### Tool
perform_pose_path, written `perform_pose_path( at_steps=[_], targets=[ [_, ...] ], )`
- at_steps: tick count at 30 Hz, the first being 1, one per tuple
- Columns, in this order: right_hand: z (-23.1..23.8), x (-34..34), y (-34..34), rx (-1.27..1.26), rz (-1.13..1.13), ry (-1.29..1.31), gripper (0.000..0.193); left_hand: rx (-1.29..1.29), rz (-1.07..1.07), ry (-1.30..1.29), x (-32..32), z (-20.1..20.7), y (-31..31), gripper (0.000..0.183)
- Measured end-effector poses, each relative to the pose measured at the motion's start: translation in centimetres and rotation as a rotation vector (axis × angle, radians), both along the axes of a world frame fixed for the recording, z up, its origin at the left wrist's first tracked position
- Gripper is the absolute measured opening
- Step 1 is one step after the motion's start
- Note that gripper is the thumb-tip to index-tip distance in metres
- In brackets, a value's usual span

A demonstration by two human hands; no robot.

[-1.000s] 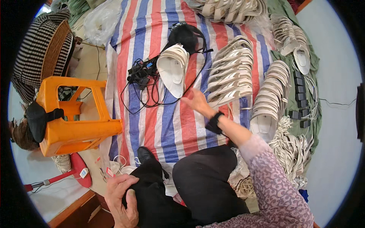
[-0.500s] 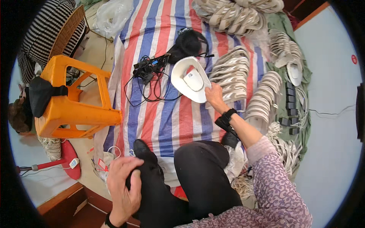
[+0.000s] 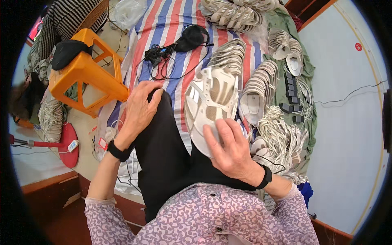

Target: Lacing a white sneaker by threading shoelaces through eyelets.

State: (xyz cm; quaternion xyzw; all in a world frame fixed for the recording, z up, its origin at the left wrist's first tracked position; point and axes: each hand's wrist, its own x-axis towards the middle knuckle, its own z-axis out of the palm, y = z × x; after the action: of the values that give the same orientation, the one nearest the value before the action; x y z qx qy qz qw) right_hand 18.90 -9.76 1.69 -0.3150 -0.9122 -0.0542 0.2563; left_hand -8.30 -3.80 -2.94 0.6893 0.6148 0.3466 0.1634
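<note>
In my right hand (image 3: pixel 233 154) is a white and beige shoe upper (image 3: pixel 206 116), gripped by its rounded end above my right thigh. Its outer side, with mesh panels and strips, faces up, and its far end reaches toward a nested row of similar shoe uppers (image 3: pixel 229 55). My left hand (image 3: pixel 141 107) rests on my left knee, fingers stretched out and thumb apart, holding nothing. Right of the held upper lies another curved row of nested uppers (image 3: pixel 263 83).
On the striped sheet (image 3: pixel 141 49) lie a black cap (image 3: pixel 192 38) and tangled black cables (image 3: pixel 157 57). An orange stool (image 3: pixel 67 87) stands left. More uppers (image 3: pixel 228 16) are piled at the back. At right are black blocks (image 3: pixel 290 90) and white laces (image 3: pixel 277 122).
My right hand has drawn the shoe upper back toward my lap and turned it from its hollow inside to its outer face. The view has shifted; my left hand now lies on the knee.
</note>
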Motion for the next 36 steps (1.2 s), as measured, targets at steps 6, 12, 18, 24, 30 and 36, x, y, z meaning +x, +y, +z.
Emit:
perform_pose_path(
  at_steps=[6, 12, 18, 24, 30, 36],
  targets=[
    [-0.7, 1.2, -3.9, 0.130, 0.135, -0.101, 0.042, 0.023, -0.045, -0.276, 1.4, 3.0, -2.3, 0.026],
    [-2.6, 2.3, -4.6, 0.060, 0.230, -0.116, 0.038, 0.274, -0.316, -0.077, 5.9, 4.9, 0.2, 0.033],
    [-3.4, 2.6, -3.7, -0.048, 0.285, 0.053, 0.040, -0.014, -0.420, 0.107, 6.2, 3.5, 2.7, 0.037],
    [-0.1, 2.9, -0.6, -0.530, 0.247, 0.243, 0.050, -0.168, -0.412, -0.188, 4.8, 2.3, 3.1, 0.044],
    [-2.1, -2.2, 11.0, -0.219, -0.005, 0.507, 0.043, -0.214, -0.383, -0.214, 4.6, 2.9, 3.1, 0.050],
    [-4.9, -2.7, 11.4, -0.650, -0.102, 0.695, 0.038, -0.189, -0.363, -0.321, 3.9, 2.3, 2.7, 0.047]
  ],
)
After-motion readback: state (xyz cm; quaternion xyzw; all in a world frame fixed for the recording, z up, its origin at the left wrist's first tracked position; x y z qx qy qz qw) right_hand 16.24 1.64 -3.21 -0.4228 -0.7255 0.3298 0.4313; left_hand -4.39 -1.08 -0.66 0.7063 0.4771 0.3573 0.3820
